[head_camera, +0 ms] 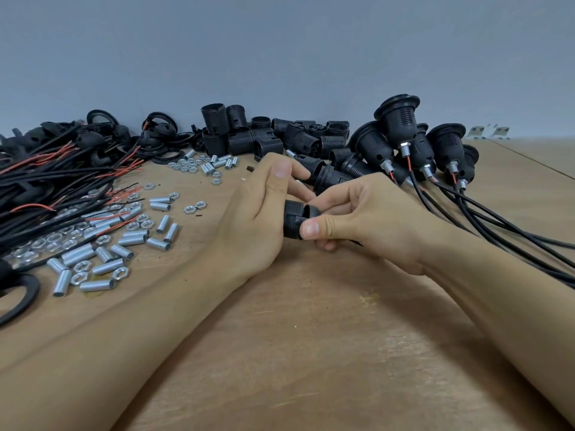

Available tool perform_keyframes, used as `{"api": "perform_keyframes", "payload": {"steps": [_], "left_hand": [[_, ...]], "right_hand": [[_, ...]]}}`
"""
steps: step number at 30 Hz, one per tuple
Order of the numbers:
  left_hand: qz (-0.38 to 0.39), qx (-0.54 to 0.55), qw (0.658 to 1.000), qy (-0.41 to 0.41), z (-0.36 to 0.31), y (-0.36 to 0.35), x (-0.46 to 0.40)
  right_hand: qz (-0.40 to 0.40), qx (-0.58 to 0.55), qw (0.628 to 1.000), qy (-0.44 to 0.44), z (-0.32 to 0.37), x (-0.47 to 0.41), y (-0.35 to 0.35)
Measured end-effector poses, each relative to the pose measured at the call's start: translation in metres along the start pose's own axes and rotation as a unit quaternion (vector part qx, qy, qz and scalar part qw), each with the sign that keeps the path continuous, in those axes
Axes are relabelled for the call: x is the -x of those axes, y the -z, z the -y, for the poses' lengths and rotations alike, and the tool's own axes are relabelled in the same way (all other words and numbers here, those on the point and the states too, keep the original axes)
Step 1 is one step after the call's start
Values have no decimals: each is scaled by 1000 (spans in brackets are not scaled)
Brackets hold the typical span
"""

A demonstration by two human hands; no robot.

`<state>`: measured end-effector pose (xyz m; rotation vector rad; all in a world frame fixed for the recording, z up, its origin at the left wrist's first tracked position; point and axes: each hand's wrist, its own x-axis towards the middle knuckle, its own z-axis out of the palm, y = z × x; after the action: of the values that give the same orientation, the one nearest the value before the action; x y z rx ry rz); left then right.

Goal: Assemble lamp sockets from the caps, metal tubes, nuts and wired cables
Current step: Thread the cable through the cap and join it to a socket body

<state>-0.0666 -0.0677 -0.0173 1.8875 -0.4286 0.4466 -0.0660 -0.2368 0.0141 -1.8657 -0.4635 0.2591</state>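
Both hands gripping one black socket point(295, 219) above worktop point(311, 337) middle | left hand point(258, 219) curling round its body | right hand point(364, 222) pinching its near end | metal tubes point(105, 259) lying toward left edge

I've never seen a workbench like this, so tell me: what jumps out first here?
In the middle, the left hand and right hand both hold a black socket part just above the wooden table. To the left lie shiny metal tubes and nuts beside a tangle of black and red cables. At the back right stands a cluster of finished sockets, cords trailing to the right.
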Motion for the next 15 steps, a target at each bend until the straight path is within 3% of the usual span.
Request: {"api": "perform_keyframes", "payload": {"steps": [8,15], "left_hand": [[-45,6,999,10,-3,-3,7],[34,-87,995,30,5,12,-6]], "right_hand": [[-27,-3,999,33,-5,0,-9],[10,48,998,44,-16,-12,-9]]}}
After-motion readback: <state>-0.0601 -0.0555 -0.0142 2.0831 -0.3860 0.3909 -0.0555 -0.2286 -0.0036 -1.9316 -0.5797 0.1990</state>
